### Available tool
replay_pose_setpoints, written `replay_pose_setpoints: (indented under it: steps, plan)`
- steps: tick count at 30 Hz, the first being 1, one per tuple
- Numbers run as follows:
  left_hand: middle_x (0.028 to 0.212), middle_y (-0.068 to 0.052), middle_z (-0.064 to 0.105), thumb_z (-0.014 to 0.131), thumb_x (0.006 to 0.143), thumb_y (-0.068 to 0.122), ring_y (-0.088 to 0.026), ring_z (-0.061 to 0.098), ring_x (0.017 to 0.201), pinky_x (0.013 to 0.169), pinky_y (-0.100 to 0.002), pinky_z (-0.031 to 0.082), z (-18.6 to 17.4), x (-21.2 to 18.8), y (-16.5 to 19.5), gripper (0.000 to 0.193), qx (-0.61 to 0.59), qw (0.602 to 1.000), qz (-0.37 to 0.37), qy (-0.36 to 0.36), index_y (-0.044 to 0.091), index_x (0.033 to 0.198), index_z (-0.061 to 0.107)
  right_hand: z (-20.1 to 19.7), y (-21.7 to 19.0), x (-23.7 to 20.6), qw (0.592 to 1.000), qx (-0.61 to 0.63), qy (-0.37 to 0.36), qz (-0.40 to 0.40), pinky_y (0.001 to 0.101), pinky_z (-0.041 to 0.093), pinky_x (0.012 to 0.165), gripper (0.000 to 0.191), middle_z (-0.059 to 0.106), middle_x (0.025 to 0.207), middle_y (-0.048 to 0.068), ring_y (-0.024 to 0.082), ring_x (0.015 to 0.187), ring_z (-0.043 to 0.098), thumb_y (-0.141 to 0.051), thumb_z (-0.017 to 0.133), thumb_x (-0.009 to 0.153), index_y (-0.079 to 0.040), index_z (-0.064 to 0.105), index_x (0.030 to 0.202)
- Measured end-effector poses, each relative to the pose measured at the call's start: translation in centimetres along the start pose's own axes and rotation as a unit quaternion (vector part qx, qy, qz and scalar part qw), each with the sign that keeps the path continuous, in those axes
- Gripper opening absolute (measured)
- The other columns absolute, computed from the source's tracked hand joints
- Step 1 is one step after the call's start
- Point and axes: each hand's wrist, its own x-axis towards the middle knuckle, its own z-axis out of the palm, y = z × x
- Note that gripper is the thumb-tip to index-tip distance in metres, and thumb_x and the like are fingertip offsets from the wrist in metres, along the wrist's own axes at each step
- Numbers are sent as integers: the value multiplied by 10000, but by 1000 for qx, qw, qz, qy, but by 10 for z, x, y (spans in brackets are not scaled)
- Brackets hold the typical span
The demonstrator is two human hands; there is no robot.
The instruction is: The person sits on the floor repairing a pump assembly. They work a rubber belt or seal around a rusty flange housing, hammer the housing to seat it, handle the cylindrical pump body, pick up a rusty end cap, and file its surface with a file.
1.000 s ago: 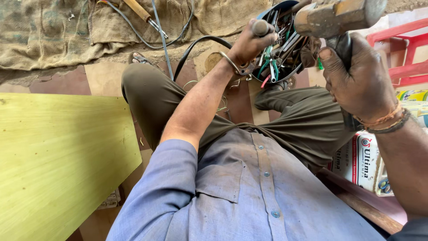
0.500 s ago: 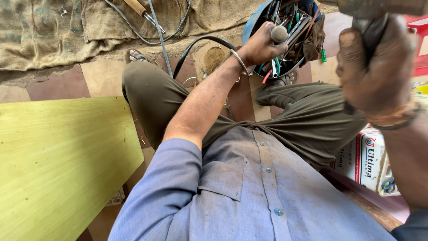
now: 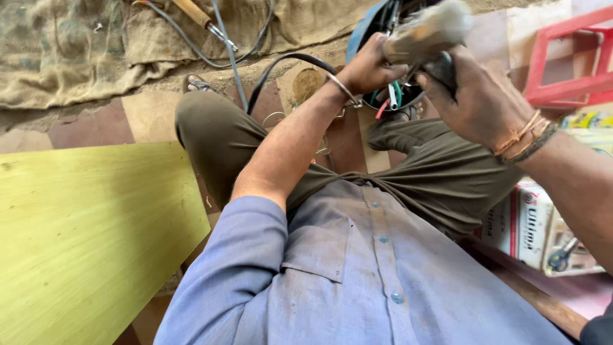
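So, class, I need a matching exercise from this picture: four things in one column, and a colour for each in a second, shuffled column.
Things:
1. board
2. shirt
3. stool
4. trousers

Colours:
A. red
B. olive brown
C. yellow-green
D. light blue

Pairs: 1-C, 2-D, 3-A, 4-B

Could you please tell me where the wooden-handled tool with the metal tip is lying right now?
In the head view, the wooden-handled tool lies at the top left on the burlap sacking, beside grey cables, left of the left hand.
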Motion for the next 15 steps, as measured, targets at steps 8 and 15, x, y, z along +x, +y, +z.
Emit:
replay_pose_setpoints:
  steps: [8, 15]
  plan:
    - [883, -162, 612, 842, 809, 217, -250, 623, 796, 700, -378, 539, 6, -7, 2, 336, 38, 993, -25, 105, -27, 944, 654, -5, -18, -3, 995, 44, 17, 90, 449, 492, 624, 231, 618, 745, 213, 392, 669, 619, -135, 696, 1033, 58, 582, 1088]
    - [704, -107, 616, 781, 979, 136, -180, 569, 662, 640, -312, 489, -2, -5, 10, 194, -66, 993, -87, 47, -25, 920, 689, -34, -28, -31, 993, 64, 61, 80, 409, 475, 624, 205, 615, 763, 154, 320, 661, 629, -107, 700, 1088, 48, 569, 1057]
